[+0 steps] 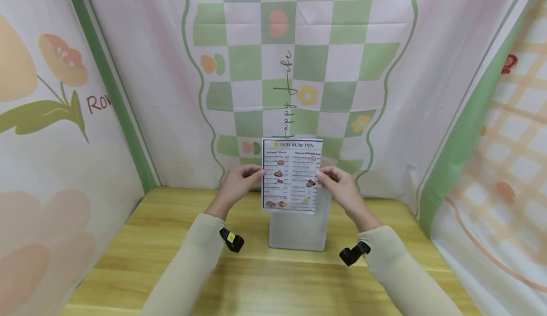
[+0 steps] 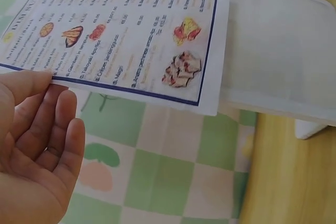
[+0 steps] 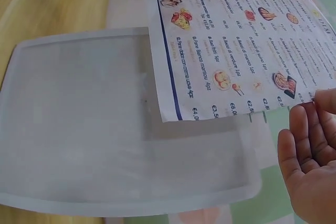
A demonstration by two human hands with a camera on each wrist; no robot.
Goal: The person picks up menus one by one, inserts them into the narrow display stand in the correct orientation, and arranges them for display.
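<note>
A paper menu [image 1: 292, 176] headed "DIM SUM INN", with small food pictures and a dark blue border, is held upright between both hands. My left hand [image 1: 240, 181] pinches its left edge between thumb and fingers. On the opposite edge, my right hand [image 1: 343, 190] pinches the sheet in the same way. Behind the paper stands a pale grey-white board with a raised rim [image 1: 297, 232], its upper part covered by the menu in the head view. From the right wrist side, the board's blank face [image 3: 73, 124] shows beside the menu's lower edge.
The board stands on a light wooden table [image 1: 239, 278], with a small white support [image 2: 311, 128] behind it. A printed curtain with green checks [image 1: 243, 62] hangs at the table's back edge. More patterned cloth [image 1: 38, 164] encloses the sides.
</note>
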